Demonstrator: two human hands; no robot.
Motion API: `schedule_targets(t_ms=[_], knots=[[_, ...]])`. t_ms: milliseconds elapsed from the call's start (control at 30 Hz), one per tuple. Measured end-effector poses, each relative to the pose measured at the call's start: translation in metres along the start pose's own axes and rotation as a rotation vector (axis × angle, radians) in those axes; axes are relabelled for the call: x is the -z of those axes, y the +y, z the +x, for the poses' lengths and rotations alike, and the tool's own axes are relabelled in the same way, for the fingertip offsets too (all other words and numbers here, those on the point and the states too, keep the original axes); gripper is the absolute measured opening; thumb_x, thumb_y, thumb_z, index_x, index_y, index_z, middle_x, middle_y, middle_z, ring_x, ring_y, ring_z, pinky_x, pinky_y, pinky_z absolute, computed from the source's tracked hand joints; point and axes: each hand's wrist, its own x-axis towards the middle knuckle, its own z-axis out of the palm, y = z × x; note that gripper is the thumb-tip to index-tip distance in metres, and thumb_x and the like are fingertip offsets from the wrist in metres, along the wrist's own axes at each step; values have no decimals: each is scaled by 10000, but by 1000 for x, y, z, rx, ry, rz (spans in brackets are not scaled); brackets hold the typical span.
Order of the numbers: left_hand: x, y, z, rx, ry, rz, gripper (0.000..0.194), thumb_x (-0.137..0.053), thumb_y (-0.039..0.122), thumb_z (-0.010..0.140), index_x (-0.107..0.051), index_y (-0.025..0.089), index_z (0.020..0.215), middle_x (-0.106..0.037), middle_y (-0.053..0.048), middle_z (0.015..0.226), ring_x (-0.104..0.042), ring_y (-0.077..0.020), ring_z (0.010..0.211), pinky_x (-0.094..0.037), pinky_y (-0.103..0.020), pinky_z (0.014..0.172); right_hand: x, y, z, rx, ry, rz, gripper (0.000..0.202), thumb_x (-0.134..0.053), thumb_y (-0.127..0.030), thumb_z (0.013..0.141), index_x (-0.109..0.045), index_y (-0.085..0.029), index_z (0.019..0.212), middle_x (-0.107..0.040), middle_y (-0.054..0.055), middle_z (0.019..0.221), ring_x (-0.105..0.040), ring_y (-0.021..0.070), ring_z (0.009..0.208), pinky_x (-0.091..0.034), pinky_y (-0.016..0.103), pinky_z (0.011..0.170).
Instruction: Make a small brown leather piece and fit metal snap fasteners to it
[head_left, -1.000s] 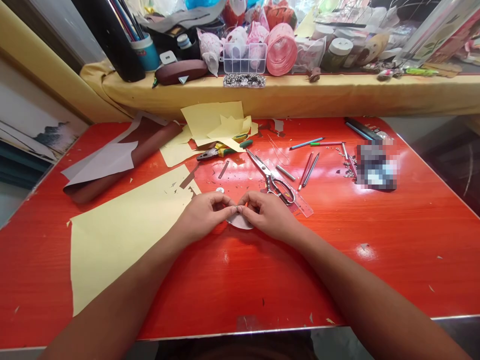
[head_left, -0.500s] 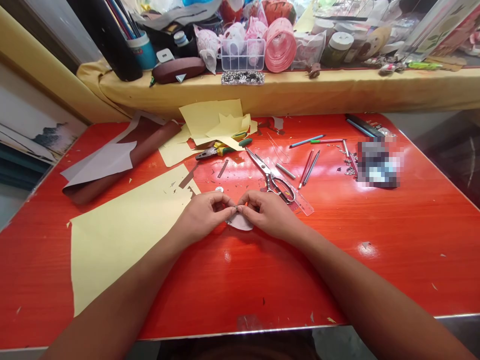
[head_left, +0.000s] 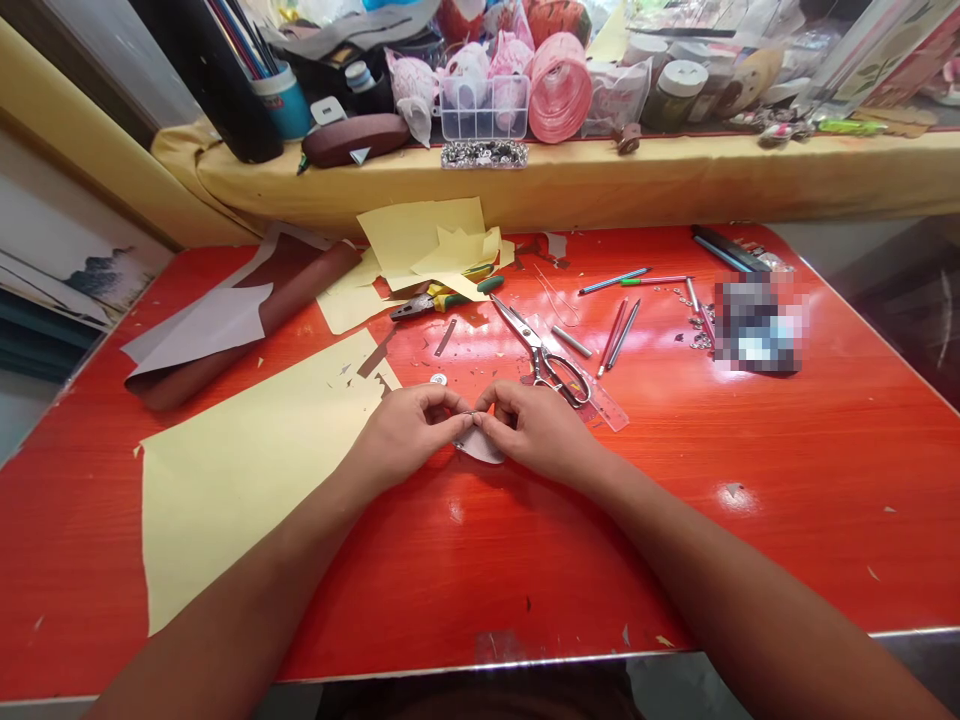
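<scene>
Over the middle of the table, my left hand (head_left: 409, 425) and my right hand (head_left: 536, 425) meet at the fingertips. Both are closed in a pinch on a small pale grey piece (head_left: 481, 448) with a rounded lower edge, which looks like the back of leather or faux leather. A tiny dark, metal-like spot shows where the fingertips come together, too small to name. Fingers hide the upper part of the piece. Just beyond my left fingers lies a small white round item (head_left: 439, 380). Silver scissors (head_left: 541, 350) rest beyond my right hand, over a clear ruler (head_left: 606, 405).
Pliers (head_left: 416, 305) lie by yellow paper scraps (head_left: 424, 235). A large yellow sheet (head_left: 247, 480) and a brown roll (head_left: 300, 295) are at left. Pens (head_left: 615, 280) and small metal rings (head_left: 699, 340) lie at right. A cloth-covered ledge (head_left: 600, 190) borders the back.
Both hands keep almost the same pinch and place. The right fingertips and the pale piece have shifted very slightly. The things on the table have stayed put.
</scene>
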Motion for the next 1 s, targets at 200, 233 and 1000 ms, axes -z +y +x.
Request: schedule_targets(t_ms=[200,233,1000], knots=[[2,1,0,8,-16,-17,244,-737,437,823,-809,217,899,-772,-23,847,-677,-204,784,-485,-277,671,1,-1,0,-3,0,-13,61,-660,-265,953,-687,-211,942,-645,-34,672,-536,133,625,-274,269,591],[3,0,0,12,-18,-21,242,-739,435,822,-811,218,901,-772,-23,848,-680,-205,786,-485,-276,671,1,-1,0,-5,1,-9,58,-661,-263,950,-687,-212,941,-644,-34,670,-536,132,624,-274,269,591],[0,-2,0,-17,10,30,184,-704,381,849,-778,214,870,-752,-7,797,-653,-179,725,-475,-266,641,-2,3,-1,10,15,11,72,-667,-284,960,-698,-219,960,-663,-37,690,-554,129,626,-282,269,580]])
